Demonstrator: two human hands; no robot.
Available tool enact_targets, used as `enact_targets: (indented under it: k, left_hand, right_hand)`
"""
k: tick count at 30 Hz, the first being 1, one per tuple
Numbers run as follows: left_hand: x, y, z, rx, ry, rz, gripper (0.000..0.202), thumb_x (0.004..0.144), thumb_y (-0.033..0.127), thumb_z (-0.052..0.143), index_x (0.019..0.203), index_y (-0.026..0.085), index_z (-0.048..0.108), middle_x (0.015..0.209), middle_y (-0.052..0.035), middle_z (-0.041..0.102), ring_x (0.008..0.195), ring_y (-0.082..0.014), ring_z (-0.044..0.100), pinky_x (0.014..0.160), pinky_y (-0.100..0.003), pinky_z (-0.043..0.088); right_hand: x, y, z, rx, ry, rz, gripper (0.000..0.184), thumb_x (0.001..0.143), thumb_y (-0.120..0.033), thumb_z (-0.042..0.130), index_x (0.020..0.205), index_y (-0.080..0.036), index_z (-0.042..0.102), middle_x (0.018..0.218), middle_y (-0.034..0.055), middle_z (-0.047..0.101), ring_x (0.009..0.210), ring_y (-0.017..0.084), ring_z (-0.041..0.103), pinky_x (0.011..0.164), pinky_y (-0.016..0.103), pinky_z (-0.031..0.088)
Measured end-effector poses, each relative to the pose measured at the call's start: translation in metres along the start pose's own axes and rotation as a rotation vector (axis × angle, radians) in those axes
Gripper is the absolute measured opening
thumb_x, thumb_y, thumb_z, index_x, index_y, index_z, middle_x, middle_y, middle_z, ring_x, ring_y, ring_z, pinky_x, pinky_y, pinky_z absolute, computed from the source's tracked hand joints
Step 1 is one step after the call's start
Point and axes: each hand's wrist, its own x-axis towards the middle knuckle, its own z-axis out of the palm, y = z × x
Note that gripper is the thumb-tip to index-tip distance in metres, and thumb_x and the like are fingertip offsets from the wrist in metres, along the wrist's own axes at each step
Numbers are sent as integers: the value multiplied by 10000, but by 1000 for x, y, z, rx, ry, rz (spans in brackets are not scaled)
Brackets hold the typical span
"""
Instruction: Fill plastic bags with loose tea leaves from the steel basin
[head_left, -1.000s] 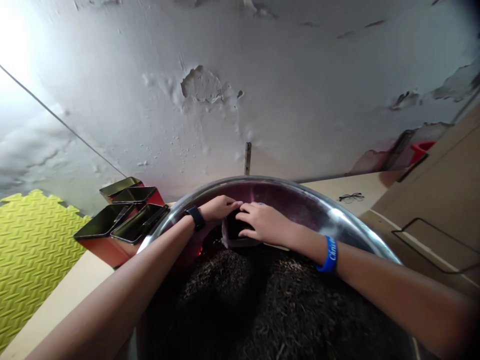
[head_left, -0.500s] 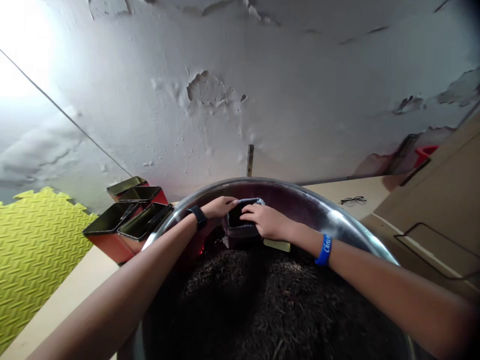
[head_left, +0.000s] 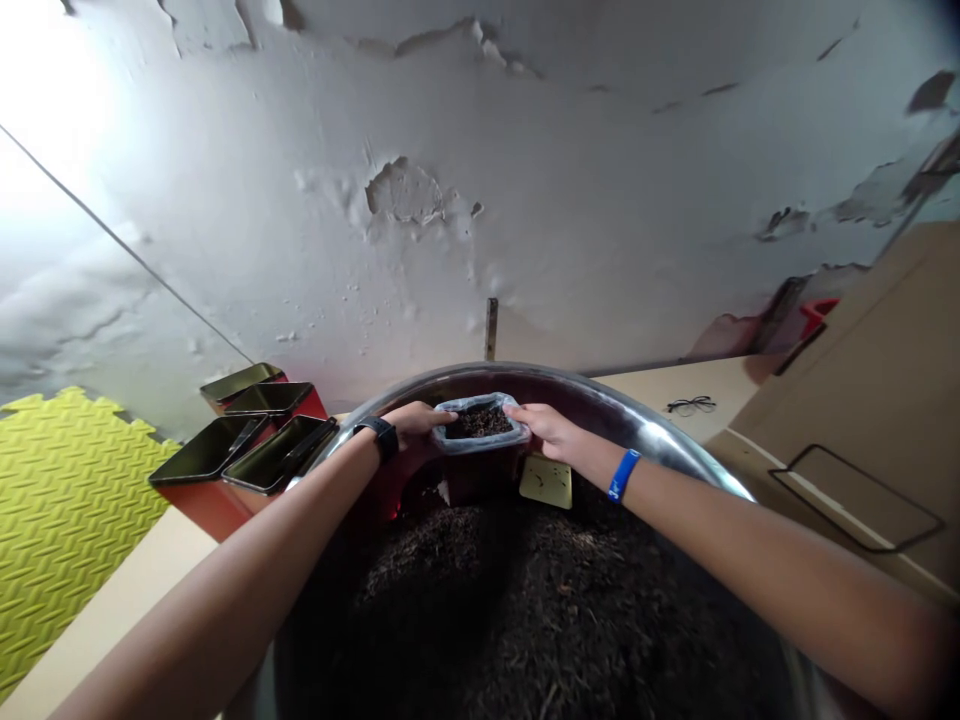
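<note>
A plastic-lined tin [head_left: 484,440] holds dark, dry bits that look like loose tea [head_left: 480,421]. It stands upright at the far side of a large metal basin [head_left: 675,447]. My left hand [head_left: 412,424] grips its left rim, thumb over the edge. On the right rim, my right hand [head_left: 547,428] pinches the folded liner the same way. Dark loose leaf material [head_left: 570,620] fills the basin in front. A flat yellow piece like a lid [head_left: 546,481] lies in it, just below my right hand, with specks on it.
Several red tins [head_left: 217,470] with dark insides stand left of the basin. Yellow foam matting [head_left: 67,540] is farther left. Eyeglasses [head_left: 691,404] rest on the pale table to the right, near a cardboard box [head_left: 862,400]. A peeling wall [head_left: 585,220] rises behind.
My right hand has come out of the tin's mouth and moved to its right rim. The tin now faces me more, its contents showing, and more of the yellow piece is visible.
</note>
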Motion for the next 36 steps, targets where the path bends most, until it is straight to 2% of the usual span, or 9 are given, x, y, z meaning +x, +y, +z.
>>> enact_targets:
  k: [5,8,11,14,23,29,32,34,36]
  left_hand:
    - [-5,18,-5,-155,221,122,247,666,238,617,870,114,550,535,32,493,412,-47,390,406,-170,287]
    - [-4,22,-9,-70,320,220,303,650,252,611,923,139,542,584,29,521,437,-53,417,421,-170,290]
    - [-5,19,-8,233,313,211,248,602,344,624,725,134,574,516,19,520,431,-81,430,402,-189,265]
    - [-6,17,-6,380,220,156,203,583,321,603,533,135,540,425,14,481,404,-97,415,387,-204,242]
    - [-8,26,-5,-17,405,426,191,649,277,521,775,134,536,607,22,507,513,-75,434,467,-171,321]
    - [-9,25,-13,226,626,441,169,657,229,505,792,151,571,616,12,523,545,-96,455,502,-188,326]
    - [-13,30,-19,297,533,330,220,690,274,523,860,146,581,572,6,536,515,-107,471,498,-201,327]
    - [-18,35,-22,324,353,277,280,717,357,525,881,140,591,519,7,526,479,-113,473,486,-207,326]
    - [-25,41,-21,340,154,339,349,717,421,533,929,151,593,553,2,562,486,-116,488,490,-205,334]
  right_hand:
    - [-4,-23,-4,-78,107,-243,205,708,-276,568,872,-161,521,667,-7,501,492,64,411,411,183,331]
    - [-6,-25,-7,-140,149,-343,294,678,-240,589,961,-203,518,819,4,541,564,58,455,445,163,352]
    - [-7,-19,-9,-198,133,-314,419,647,-260,620,1042,-188,501,754,12,560,483,58,440,395,174,330]
    - [-9,-17,-10,-237,68,-251,331,629,-270,626,918,-118,573,540,-4,513,373,66,382,326,191,268]
    - [-11,-37,-17,-141,159,-380,232,719,-264,466,909,-166,554,461,-56,416,345,51,339,323,171,253]
    - [-8,-36,-23,-170,187,-310,262,747,-219,396,990,-162,476,473,-61,424,299,44,304,300,176,221]
    - [-12,-42,-26,-248,99,-293,334,764,-269,437,1079,-161,451,513,-36,492,348,64,406,342,182,301]
    - [-16,-48,-28,-335,-6,-266,437,730,-316,520,1131,-156,454,515,-18,531,377,93,460,368,204,341]
    - [-21,-55,-28,-429,-108,-243,571,670,-345,599,1184,-150,447,519,-3,561,409,125,500,398,233,373]
